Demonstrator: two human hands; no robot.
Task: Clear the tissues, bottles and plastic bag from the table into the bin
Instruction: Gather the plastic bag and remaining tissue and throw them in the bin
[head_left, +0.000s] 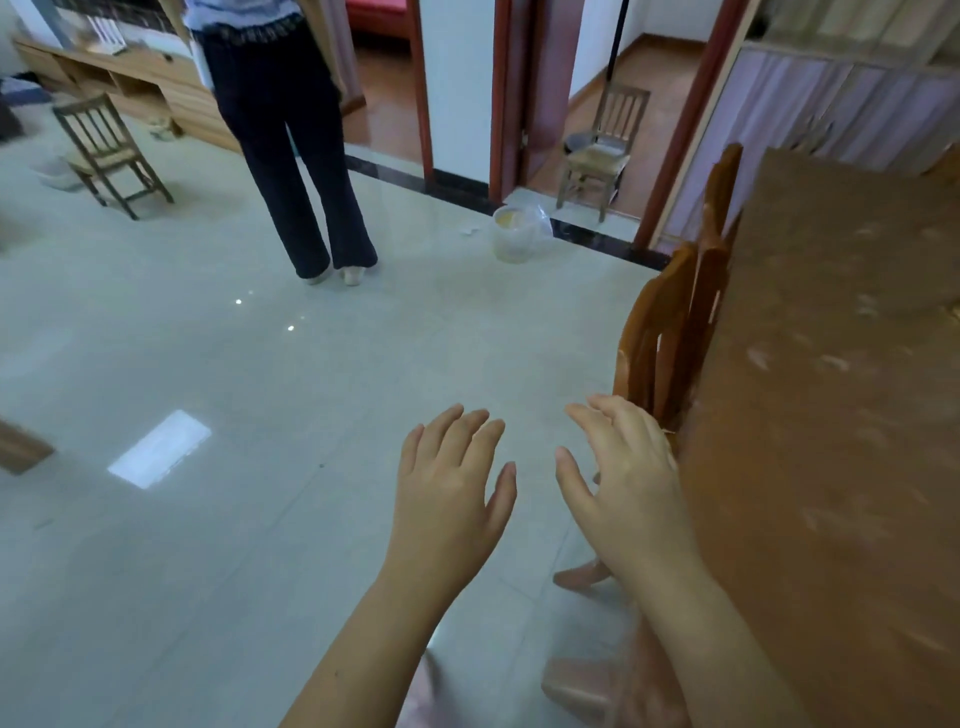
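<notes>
My left hand (449, 486) and my right hand (621, 480) are held out in front of me over the floor, palms down, fingers spread, holding nothing. The brown table (841, 395) stands at the right, and its visible top carries no tissues, bottles or bag. A pale bin (514, 234) lined with a clear plastic bag stands on the floor far ahead, near the doorway. A small white scrap (469, 230) lies on the floor just left of the bin.
Wooden chairs (675, 322) are pushed against the table's left side, close to my right hand. A person in dark trousers (291, 156) stands on the tiled floor at the upper left. Two small chairs stand further off, one at far left (106, 150), one in the doorway (602, 150).
</notes>
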